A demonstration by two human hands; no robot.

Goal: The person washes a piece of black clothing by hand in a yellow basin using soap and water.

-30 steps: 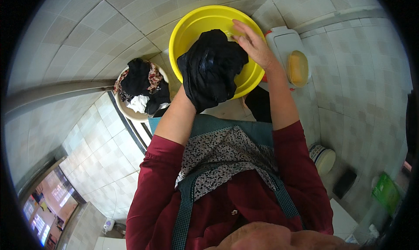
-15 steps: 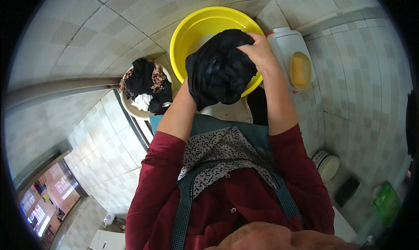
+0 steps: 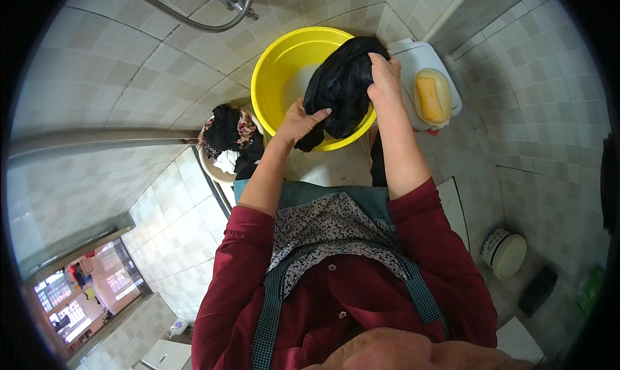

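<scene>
A bunched black garment [image 3: 339, 89] hangs over the right side of a round yellow basin [image 3: 271, 60], and its exact kind cannot be made out. My left hand [image 3: 302, 121] grips its lower left edge, thumb lying on top of the cloth. At the upper right edge, my right hand [image 3: 385, 78] is closed round the fabric with the fingers curled in. Part of the basin's inside shows to the left of the cloth; the rest is covered by it.
Left of the basin stands a pale tub [image 3: 216, 171] heaped with black, floral and white clothes. To the right, a yellow soap bar [image 3: 429, 99] lies in an oval dish on a white lidded container [image 3: 407, 57]. A metal shower hose [image 3: 194, 26] curves along the tiled wall.
The black garment has shifted right and become narrower. My left hand, hidden behind it before, now shows on its lower left edge. The whole view has also shifted a little.
</scene>
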